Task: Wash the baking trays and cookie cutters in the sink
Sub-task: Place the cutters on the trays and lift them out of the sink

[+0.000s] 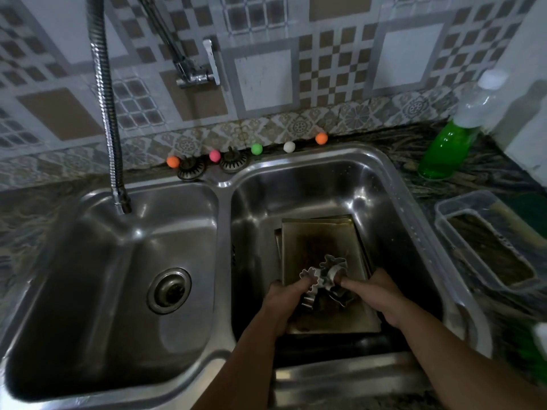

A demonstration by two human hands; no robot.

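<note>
A stack of dirty metal baking trays (313, 241) lies in the right basin of a double steel sink (325, 184). Several metal cookie cutters (324, 276) sit bunched on the top tray near its front. My left hand (284, 300) grips the cutters from the left, thumb on a flower-shaped one. From the right, my right hand (376, 294) holds the cutters too, its thumb pressed against them. Both forearms reach in from the bottom edge.
The left basin (118, 276) holds only its drain. A flexible chrome faucet hose (106, 113) hangs over it. Small coloured balls and two strainer plugs (213, 164) line the back ledge. A green soap bottle (447, 143) and a clear plastic container (488, 247) stand on the right counter.
</note>
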